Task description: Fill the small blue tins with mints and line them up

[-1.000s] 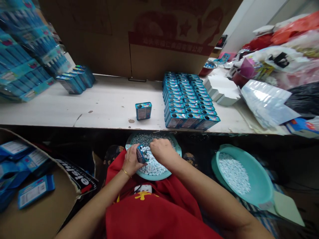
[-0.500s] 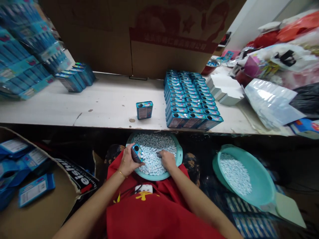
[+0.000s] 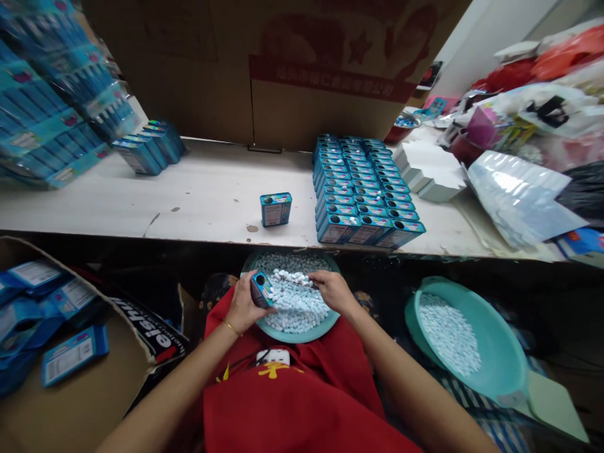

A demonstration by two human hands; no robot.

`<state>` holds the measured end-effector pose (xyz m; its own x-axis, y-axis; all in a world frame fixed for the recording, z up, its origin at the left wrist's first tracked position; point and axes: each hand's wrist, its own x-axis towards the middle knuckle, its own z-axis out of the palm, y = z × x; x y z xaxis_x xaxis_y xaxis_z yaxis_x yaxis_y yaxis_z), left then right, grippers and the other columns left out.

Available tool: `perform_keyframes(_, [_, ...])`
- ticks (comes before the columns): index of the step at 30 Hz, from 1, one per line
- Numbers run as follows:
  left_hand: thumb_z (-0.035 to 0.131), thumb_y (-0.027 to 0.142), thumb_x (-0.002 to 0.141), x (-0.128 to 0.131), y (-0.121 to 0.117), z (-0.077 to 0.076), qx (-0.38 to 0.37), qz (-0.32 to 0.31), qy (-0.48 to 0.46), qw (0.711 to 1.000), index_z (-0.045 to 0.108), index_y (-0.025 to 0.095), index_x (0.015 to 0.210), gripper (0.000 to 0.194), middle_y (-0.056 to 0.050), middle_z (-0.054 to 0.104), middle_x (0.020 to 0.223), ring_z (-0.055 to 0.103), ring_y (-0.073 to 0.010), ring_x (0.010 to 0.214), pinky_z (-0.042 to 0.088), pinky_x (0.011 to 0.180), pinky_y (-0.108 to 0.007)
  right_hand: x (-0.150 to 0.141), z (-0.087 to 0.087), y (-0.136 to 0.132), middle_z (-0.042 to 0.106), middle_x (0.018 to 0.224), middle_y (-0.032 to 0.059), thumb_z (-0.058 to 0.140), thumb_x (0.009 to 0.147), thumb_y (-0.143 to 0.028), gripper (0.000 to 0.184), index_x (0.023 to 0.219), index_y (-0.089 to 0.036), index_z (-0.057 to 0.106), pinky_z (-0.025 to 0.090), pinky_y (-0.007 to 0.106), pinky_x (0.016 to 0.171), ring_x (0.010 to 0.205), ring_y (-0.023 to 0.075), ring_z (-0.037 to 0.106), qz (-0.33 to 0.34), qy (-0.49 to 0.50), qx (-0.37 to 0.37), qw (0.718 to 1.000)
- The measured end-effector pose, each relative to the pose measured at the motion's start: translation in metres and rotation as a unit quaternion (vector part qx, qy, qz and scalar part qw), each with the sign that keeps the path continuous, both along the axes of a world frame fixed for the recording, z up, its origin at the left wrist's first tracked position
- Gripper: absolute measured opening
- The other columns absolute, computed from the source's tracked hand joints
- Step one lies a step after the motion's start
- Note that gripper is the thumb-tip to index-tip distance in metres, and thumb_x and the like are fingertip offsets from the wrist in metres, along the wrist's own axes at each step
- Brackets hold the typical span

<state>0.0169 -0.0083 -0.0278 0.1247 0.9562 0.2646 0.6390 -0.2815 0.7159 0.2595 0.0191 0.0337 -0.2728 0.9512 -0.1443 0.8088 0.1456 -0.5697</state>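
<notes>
My left hand (image 3: 243, 304) is closed around a small blue box (image 3: 261, 289), tilted over the left side of a turquoise basin (image 3: 334, 322) in my lap. A dark round opening shows on the box's top, with white pellets beside it. My right hand (image 3: 333, 291) grips the end of a scoop, mostly hidden under a heap of white pellets (image 3: 290, 277). The heap is just above the basin's contents and close to the box, on its right. Small white candy-like pellets (image 3: 297, 314) fill much of the basin.
On the white table (image 3: 207, 207), a single blue box (image 3: 275, 209) stands left of packed rows of boxes (image 3: 370, 189). A second turquoise basin (image 3: 500, 358) with pellets is at the right. The lower left has a carton (image 3: 94, 402) of flat blue boxes; a large cardboard box (image 3: 226, 100) stands behind.
My right hand has risen out of the pellets and moved slightly right and up, bringing the heaped scoop into sight. My left hand keeps the blue box at nearly the same place.
</notes>
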Motion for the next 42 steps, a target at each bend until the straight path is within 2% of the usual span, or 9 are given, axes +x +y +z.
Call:
perform_keyframes(4, [0.073,0.040,0.042,0.009,0.000,0.001,0.008,-0.006,0.019,1.000,0.029,0.017,0.120,0.093,-0.011,0.042,0.116,0.042,-0.0278,0.108,0.035,0.091,-0.043,-0.020,0.051,0.003,0.064,0.090,0.0017,0.038,0.076,-0.015,0.031,0.090,-0.026,0.063,0.037,0.021,0.069,0.086,0.0143,0.055,0.068,-0.137,-0.002,0.988])
perform_keyframes(8, [0.072,0.041,0.043,0.011,-0.002,-0.001,0.017,-0.004,0.032,0.999,0.027,0.018,0.122,0.094,-0.011,0.041,0.117,0.039,-0.0285,0.110,0.033,0.093,-0.044,-0.049,0.080,0.002,0.063,0.088,0.0070,0.036,0.075,-0.013,0.029,0.085,-0.021,0.062,0.038,0.026,0.066,0.081,0.0175,0.057,0.113,-0.266,0.024,0.957])
perform_keyframes(14, [0.072,0.041,0.044,0.012,-0.004,-0.003,0.008,-0.015,0.025,1.000,0.025,0.019,0.122,0.094,-0.011,0.039,0.118,0.038,-0.0288,0.111,0.031,0.094,-0.046,-0.076,0.091,-0.006,0.061,0.083,0.0112,0.034,0.077,-0.014,0.027,0.084,-0.016,0.060,0.040,0.027,0.063,0.077,0.0192,0.057,0.155,-0.289,0.074,0.942])
perform_keyframes(19, [0.073,0.041,0.043,0.008,-0.005,0.001,-0.036,0.009,-0.043,0.998,0.026,0.018,0.120,0.094,-0.011,0.041,0.116,0.041,-0.0273,0.109,0.033,0.092,-0.043,-0.050,0.090,-0.012,0.059,0.089,0.0075,0.034,0.078,-0.014,0.029,0.092,-0.022,0.058,0.039,0.025,0.063,0.079,0.0163,0.056,0.124,-0.295,0.050,0.946])
perform_keyframes(22, [0.072,0.041,0.044,0.007,-0.006,0.005,-0.097,0.016,-0.083,0.992,0.023,0.018,0.120,0.094,-0.011,0.043,0.114,0.044,-0.0262,0.107,0.036,0.091,-0.042,-0.016,0.074,-0.016,0.059,0.096,0.0030,0.033,0.078,-0.015,0.036,0.103,-0.029,0.055,0.038,0.023,0.064,0.083,0.0148,0.056,0.070,-0.294,0.011,0.953])
perform_keyframes(25, [0.072,0.042,0.044,0.010,-0.007,0.006,-0.136,-0.004,-0.099,0.986,0.023,0.017,0.120,0.094,-0.011,0.044,0.113,0.044,-0.0265,0.107,0.035,0.091,-0.042,0.012,0.045,-0.022,0.059,0.098,0.0016,0.032,0.079,-0.016,0.037,0.104,-0.032,0.054,0.037,0.023,0.064,0.086,0.0150,0.056,0.027,-0.313,-0.034,0.949])
perform_keyframes(31, [0.072,0.040,0.045,0.013,-0.009,0.006,-0.151,-0.003,-0.140,0.979,0.021,0.016,0.122,0.095,-0.012,0.044,0.113,0.045,-0.0253,0.106,0.035,0.092,-0.041,0.035,-0.003,-0.030,0.060,0.094,0.0040,0.031,0.078,-0.012,0.037,0.102,-0.028,0.055,0.037,0.023,0.060,0.080,0.0157,0.058,0.020,-0.327,-0.037,0.944])
perform_keyframes(36, [0.072,0.041,0.046,0.014,-0.010,0.005,-0.158,-0.012,-0.143,0.977,0.022,0.016,0.122,0.094,-0.012,0.044,0.115,0.045,-0.0263,0.107,0.035,0.092,-0.043,0.017,-0.034,-0.027,0.059,0.095,0.0069,0.030,0.080,-0.012,0.036,0.102,-0.023,0.057,0.038,0.021,0.065,0.084,0.0142,0.056,0.017,-0.316,-0.040,0.948])
perform_keyframes(42, [0.073,0.042,0.043,0.011,-0.014,0.005,-0.121,-0.015,-0.101,0.987,0.022,0.018,0.120,0.096,-0.012,0.043,0.116,0.044,-0.0260,0.108,0.034,0.093,-0.043,-0.028,-0.086,-0.018,0.060,0.103,0.0027,0.033,0.080,-0.015,0.037,0.105,-0.027,0.057,0.038,0.023,0.075,0.095,0.0148,0.053,-0.032,-0.168,-0.057,0.984])
